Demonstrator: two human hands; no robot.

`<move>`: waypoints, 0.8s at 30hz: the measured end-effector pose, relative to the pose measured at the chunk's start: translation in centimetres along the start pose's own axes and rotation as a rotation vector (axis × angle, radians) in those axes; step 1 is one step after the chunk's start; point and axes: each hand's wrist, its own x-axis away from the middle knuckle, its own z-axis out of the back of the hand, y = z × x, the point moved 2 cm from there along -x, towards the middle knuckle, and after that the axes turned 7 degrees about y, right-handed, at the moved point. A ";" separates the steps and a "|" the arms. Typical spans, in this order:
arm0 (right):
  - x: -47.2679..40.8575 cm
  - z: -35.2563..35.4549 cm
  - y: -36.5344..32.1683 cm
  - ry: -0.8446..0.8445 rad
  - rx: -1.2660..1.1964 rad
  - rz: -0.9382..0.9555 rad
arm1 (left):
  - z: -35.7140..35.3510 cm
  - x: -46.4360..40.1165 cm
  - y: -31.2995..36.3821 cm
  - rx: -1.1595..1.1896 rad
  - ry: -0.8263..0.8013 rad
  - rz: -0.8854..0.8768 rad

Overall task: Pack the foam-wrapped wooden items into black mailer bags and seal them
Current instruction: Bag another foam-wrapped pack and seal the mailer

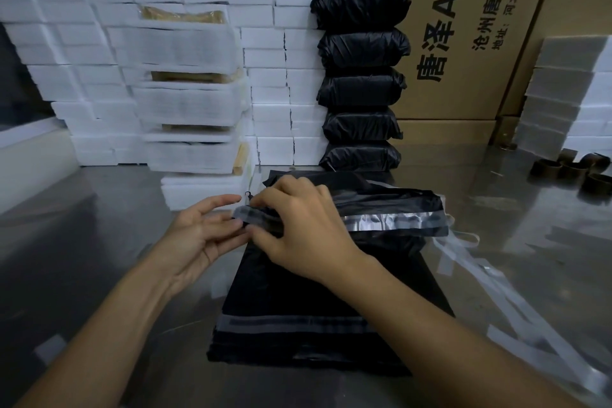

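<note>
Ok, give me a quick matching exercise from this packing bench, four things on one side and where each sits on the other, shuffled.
Things:
1. sealed black parcels
2. empty tape cores
3. peeled liner strips
4. white foam-wrapped items

Places:
A. loose on the table, right of the flat bags
B. stacked in one column at centre back
C. far right of the table
D. piled at back left

Pairs: 1-B, 2-C, 3-A, 4-D

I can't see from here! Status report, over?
Right hand pinching mailer bag flap. Left hand open at its end. Peeled liner strips lie alongside.
</note>
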 end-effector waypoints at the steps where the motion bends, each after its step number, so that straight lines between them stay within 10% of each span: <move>1: -0.2 -0.3 -0.1 -0.028 0.024 0.016 | -0.1 0.1 0.0 -0.003 0.009 0.005; 24: -2.0 -0.9 -0.9 -0.004 -0.162 -0.155 | -0.6 0.4 0.5 -0.101 -0.164 -0.151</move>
